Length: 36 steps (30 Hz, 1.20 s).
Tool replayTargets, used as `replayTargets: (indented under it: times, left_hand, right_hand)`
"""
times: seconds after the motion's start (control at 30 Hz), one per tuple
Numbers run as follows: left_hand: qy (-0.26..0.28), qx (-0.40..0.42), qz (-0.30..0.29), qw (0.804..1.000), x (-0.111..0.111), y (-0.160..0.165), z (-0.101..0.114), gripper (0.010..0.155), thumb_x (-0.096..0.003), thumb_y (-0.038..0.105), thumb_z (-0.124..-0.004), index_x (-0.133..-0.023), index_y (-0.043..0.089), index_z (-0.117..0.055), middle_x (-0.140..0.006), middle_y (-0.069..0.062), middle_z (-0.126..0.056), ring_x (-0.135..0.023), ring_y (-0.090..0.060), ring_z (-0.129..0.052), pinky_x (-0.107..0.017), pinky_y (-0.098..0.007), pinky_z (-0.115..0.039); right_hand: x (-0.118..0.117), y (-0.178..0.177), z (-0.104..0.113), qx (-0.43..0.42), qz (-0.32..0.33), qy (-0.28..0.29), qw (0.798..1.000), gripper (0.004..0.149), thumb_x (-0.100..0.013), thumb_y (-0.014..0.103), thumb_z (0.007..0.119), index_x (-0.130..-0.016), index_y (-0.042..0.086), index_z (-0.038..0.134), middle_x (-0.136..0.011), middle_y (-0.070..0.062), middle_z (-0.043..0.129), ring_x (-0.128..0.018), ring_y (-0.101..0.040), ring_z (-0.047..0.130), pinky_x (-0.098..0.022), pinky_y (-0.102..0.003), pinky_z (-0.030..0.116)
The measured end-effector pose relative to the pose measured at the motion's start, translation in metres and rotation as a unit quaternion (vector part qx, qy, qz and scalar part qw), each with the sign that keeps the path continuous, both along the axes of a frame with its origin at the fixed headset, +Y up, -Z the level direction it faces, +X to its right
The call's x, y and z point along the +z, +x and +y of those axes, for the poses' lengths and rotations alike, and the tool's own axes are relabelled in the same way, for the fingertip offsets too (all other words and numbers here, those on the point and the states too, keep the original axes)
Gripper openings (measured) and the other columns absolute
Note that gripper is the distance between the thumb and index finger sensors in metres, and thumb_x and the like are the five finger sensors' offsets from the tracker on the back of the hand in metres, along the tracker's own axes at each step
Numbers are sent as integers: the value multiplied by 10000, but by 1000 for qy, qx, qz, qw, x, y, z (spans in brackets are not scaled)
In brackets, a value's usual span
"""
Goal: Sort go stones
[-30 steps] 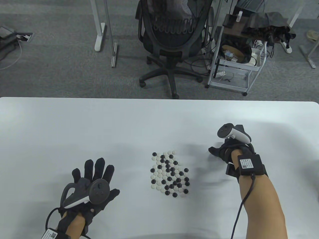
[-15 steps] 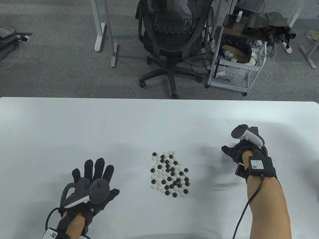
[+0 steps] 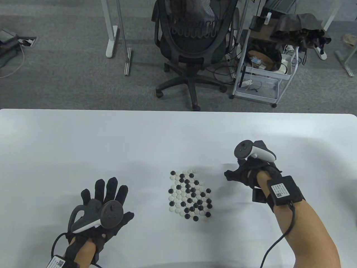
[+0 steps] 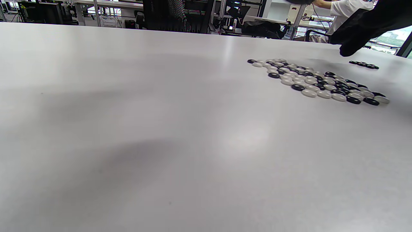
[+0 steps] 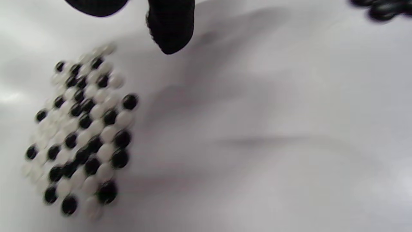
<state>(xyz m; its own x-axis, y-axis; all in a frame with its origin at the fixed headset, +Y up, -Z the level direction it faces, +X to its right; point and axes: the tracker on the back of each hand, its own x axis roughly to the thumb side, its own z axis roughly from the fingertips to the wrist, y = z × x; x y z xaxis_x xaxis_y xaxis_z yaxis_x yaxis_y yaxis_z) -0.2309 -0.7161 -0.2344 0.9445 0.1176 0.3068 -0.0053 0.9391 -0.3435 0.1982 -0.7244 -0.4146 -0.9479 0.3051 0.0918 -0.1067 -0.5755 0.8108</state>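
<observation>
Dozens of black and white Go stones (image 3: 189, 194) lie bunched at the counter's (image 3: 83, 139) near centre, bare surface all round. Left hand (image 3: 104, 205) rests flat, fingers spread, well left of them. Right hand (image 3: 246, 170) hovers just right; fingers curled, whether holding anything I cannot tell. Wrist labels unreadable.

Right wrist view blurs the stones (image 5: 80, 129).
</observation>
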Motion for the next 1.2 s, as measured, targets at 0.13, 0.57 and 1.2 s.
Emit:
replayTargets:
  times: [0.13,0.57,1.2]
  left_hand:
    - [1,0,0,1000,0,0,0,805,-622,563,-428,-1187,113,-71,-1161,-319,135,-954,-619,126,-553,-859,-11]
    - [4,5,1,1000,1,0,1,804,-622,562,-428,-1187,113,-72,-1162,-317,133,-955,-618,124,-554,-859,-12]
    - [-5,2,2,1000,1,0,1,805,-623,561,-427,-1187,111,-70,-1161,-318,135,-954,-619,124,-554,-858,-12]
  right_hand:
    - [12,-33,-8,-7,56,-5,998,649,-534,542,527,-1092,224,621,-1104,-248,-16,-884,-552,-131,-549,-829,50]
    - [7,-20,-26,22,29,-6,999,645,-531,541,526,-1100,242,583,-1098,-242,-24,-883,-549,-133,-548,-829,45]
    - [-22,93,-24,82,-153,12,985,645,-530,540,525,-1092,230,592,-1098,-246,-22,-886,-550,-131,-548,-829,44]
